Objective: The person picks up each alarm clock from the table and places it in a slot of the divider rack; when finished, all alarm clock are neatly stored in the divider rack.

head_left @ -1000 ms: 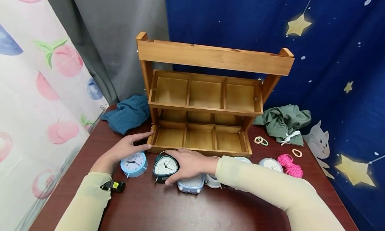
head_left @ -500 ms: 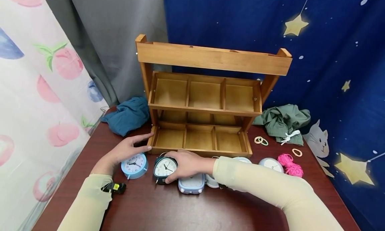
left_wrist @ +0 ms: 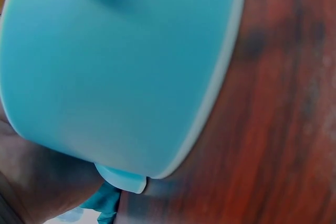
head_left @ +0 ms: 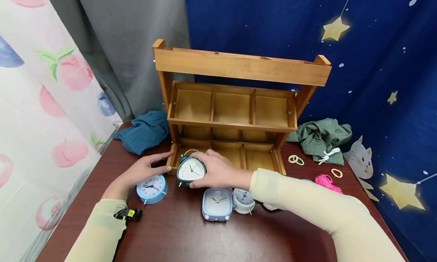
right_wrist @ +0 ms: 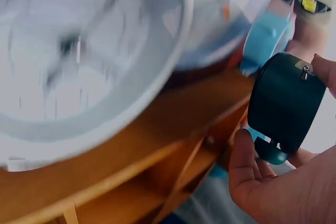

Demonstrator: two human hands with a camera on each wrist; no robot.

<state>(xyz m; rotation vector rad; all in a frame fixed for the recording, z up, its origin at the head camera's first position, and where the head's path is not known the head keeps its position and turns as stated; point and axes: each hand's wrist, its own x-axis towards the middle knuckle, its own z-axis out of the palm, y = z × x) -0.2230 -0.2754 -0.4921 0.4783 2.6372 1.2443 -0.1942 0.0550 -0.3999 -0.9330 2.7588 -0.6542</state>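
Observation:
My right hand (head_left: 220,170) grips a dark green, rounded-triangle alarm clock (head_left: 192,170) by its side, raised in front of the lower left compartment of the wooden shelf (head_left: 235,68). In the right wrist view, fingers and thumb hold the green clock (right_wrist: 283,103) at both ends. Fingers straight, my left hand (head_left: 146,170) touches the left end of the shelf's lower tray. Just below that hand stands a round light-blue alarm clock (head_left: 151,189), whose casing (left_wrist: 115,77) fills much of the left wrist view.
A square blue alarm clock (head_left: 217,205) and a round white one (head_left: 244,201) stand on the table (head_left: 177,235). Pink yarn (head_left: 328,183) and wooden rings (head_left: 295,159) lie at right. A teal cloth (head_left: 143,132) and a green cloth (head_left: 322,138) flank the shelf.
My right hand has lifted the dark green alarm clock off the table and moved it up toward the lower tray. The square blue clock is now uncovered. My left hand has stayed put.

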